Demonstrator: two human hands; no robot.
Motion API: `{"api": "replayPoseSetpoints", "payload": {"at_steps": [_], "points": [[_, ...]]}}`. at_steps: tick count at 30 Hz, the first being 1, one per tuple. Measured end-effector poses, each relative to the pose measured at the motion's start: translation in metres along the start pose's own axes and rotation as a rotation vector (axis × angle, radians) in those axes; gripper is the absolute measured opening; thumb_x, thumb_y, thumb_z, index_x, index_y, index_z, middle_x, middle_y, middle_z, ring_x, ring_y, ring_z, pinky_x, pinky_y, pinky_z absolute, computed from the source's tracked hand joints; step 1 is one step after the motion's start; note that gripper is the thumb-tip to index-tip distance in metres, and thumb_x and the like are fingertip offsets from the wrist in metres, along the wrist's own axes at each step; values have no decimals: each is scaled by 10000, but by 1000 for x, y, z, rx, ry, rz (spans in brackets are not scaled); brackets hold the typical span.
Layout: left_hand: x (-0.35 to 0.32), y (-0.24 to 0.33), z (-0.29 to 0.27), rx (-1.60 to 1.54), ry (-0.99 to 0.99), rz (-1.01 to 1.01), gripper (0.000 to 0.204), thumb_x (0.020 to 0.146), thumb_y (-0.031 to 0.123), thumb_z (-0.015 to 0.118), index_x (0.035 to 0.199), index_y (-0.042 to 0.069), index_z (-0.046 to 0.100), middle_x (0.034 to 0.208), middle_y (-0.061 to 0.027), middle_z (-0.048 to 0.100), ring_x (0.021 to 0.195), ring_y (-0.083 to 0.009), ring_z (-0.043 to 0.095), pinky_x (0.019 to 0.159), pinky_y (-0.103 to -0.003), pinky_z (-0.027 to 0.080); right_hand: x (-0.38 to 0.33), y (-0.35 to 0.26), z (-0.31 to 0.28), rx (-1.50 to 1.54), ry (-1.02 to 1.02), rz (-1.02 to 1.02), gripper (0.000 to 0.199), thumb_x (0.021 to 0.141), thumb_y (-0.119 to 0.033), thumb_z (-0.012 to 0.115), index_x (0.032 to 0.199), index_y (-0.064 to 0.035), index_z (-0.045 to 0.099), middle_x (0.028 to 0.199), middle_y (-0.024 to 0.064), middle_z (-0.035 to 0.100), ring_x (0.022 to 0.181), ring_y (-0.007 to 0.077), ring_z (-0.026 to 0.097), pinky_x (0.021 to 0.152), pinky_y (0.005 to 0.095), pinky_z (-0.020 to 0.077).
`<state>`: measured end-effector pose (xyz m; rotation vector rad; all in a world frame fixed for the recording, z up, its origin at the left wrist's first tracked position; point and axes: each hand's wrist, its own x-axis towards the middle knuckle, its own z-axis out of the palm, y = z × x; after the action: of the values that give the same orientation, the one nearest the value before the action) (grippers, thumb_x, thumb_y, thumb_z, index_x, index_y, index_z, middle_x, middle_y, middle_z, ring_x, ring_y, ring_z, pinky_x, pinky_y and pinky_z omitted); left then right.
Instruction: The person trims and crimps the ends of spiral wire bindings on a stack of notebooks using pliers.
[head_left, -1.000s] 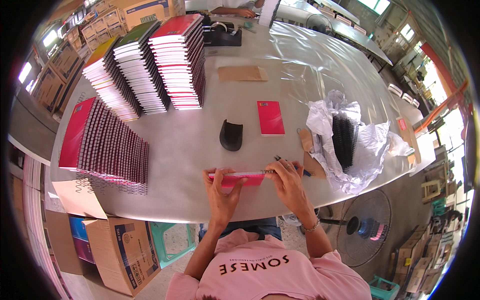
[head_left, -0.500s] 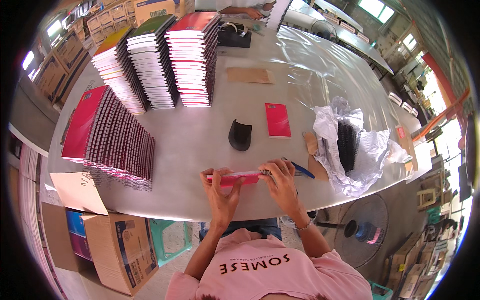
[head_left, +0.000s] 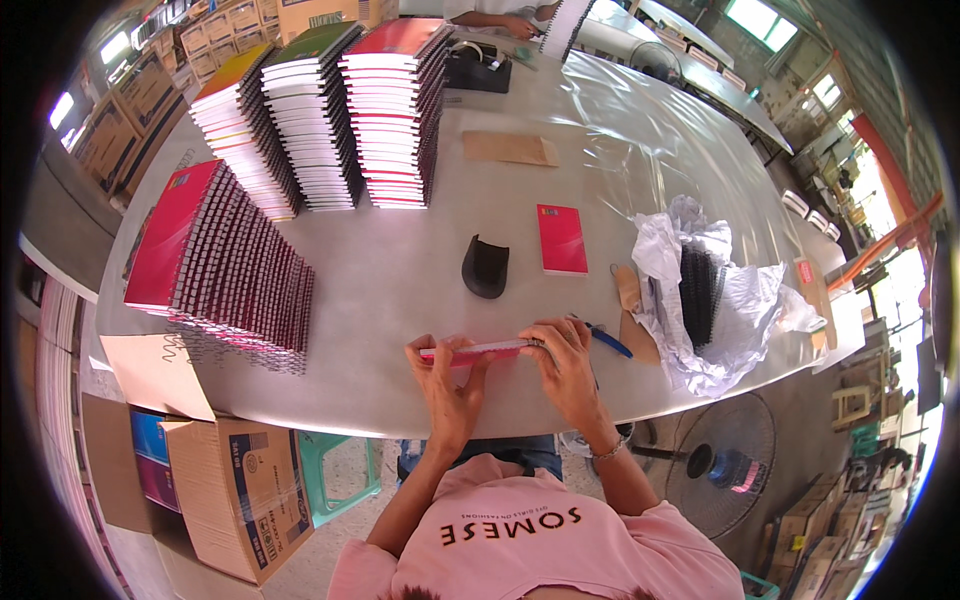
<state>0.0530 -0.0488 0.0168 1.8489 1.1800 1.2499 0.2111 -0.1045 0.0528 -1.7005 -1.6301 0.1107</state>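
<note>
A red notebook point(head_left: 480, 353) is held edge-on above the near side of the table, its pale page edge facing up. My left hand point(head_left: 452, 393) grips its left end between thumb and fingers. At the right end my right hand point(head_left: 566, 372) is closed on the edge, where a bit of wire coil seems to show under the fingertips. Beside the right hand lies a blue-handled tool point(head_left: 610, 342), partly hidden by the fingers. Just beyond the hands stands a black curved holder point(head_left: 486, 268), with a single red notebook point(head_left: 562, 240) lying flat to its right.
Tall stacks of spiral notebooks point(head_left: 395, 120) stand far left, with a red-covered stack point(head_left: 240, 265) nearer. Crumpled white paper point(head_left: 660, 270) holds black wire coils point(head_left: 698, 290) at right. An open carton point(head_left: 240, 490) and a fan point(head_left: 715, 465) flank me. Someone works across the table.
The right hand's fingers have shifted slightly along the notebook's edge. Both hands keep their grip, and the whole view has moved a little.
</note>
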Motion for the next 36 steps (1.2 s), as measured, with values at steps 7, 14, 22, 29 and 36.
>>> {"api": "replayPoseSetpoints", "payload": {"at_steps": [7,14,22,29,36], "points": [[-2,-3,2,-11,1,-6,373,757,74,802,1069,86,597,989,-66,637,1075,-344,416,929,-468,369,4,4,-6,12,-25,-43,189,817,-78,704,1003,-72,666,970,69,623,992,257,581,986,413,370],[-1,-3,0,-7,-3,23,353,761,65,797,1054,67,600,998,-86,633,1074,-349,417,927,-467,370,4,5,-7,6,-28,-60,181,817,-81,709,991,-57,666,974,81,624,990,261,586,981,416,379],[-1,-5,2,10,-9,21,353,771,79,798,1038,40,570,1005,-103,602,1088,-334,419,905,-457,377,4,6,-9,32,-51,-33,197,823,-116,722,992,-56,641,1012,84,616,1001,278,577,960,398,397],[1,3,-3,-8,-30,-1,337,772,84,800,1026,40,583,1032,-125,584,1088,-339,423,906,-449,386,5,3,-5,-30,-33,-54,187,859,-171,691,1014,-88,629,997,83,597,999,279,555,946,424,376],[2,-1,-1,22,-19,44,351,767,91,804,1035,47,582,1023,-118,585,1073,-342,426,914,-460,378,8,-2,-5,-64,-32,-86,201,842,-201,708,996,-100,629,997,72,599,987,272,554,954,423,366]]}}
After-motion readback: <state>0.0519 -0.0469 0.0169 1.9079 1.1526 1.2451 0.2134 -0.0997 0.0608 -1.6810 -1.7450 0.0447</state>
